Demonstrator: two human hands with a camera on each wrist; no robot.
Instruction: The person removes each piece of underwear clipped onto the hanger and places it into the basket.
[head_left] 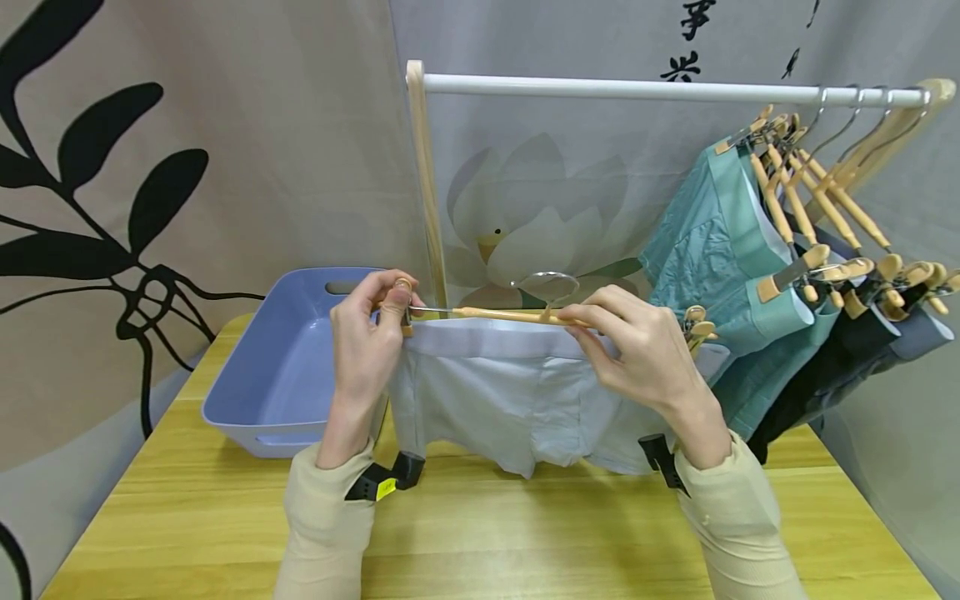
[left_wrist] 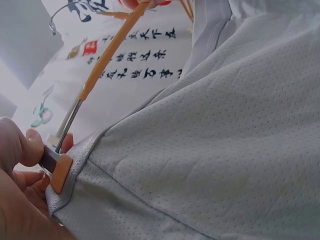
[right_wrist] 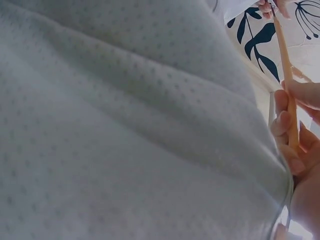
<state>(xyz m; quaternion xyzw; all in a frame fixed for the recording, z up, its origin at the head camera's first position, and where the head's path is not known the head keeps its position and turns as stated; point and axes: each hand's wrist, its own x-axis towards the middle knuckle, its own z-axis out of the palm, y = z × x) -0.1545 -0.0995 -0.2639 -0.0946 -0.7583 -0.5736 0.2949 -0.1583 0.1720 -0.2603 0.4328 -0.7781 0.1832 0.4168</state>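
Pale grey boxer briefs (head_left: 487, 392) hang from a wooden clip hanger (head_left: 495, 314) above the table's middle. My left hand (head_left: 363, 333) pinches the clip (left_wrist: 61, 172) at the hanger's left end, which sits over the waistband's corner in the left wrist view. With thumb and fingers my right hand (head_left: 637, 350) grips the wooden bar (right_wrist: 285, 55) toward its right side. The metal hook (head_left: 547, 277) points away toward the rack. Another clip (head_left: 697, 323) shows just beyond the right hand, near the waistband's right end.
A clothes rack with a white rail (head_left: 600, 86) stands behind. At its right end several hangers carry teal underwear (head_left: 720, 217) and dark underwear (head_left: 795, 383), close to my right hand. A blue plastic basin (head_left: 262, 358) stands left on the wooden table (head_left: 510, 542).
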